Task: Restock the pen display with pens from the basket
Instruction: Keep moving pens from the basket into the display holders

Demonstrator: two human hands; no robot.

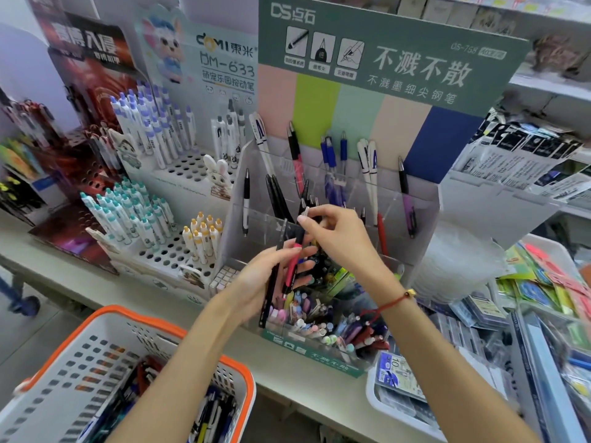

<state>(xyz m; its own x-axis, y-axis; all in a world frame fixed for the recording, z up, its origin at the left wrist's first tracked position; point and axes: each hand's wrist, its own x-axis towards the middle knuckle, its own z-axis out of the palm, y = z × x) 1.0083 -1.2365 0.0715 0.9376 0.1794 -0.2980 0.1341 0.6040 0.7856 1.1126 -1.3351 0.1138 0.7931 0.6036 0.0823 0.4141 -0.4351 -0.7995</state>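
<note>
Pens: a black one and a pink one held upright together in the left hand, fingers curled round them. Right hand just above, thumb and fingertips pinching the top of a pen. Clear pen display directly behind both hands. Basket below left wrist, pens inside.

The basket is white with an orange rim; the display backboard shows pink, lime, mint, beige and navy stripes under a grey-green header; the held pen is pink.
</note>
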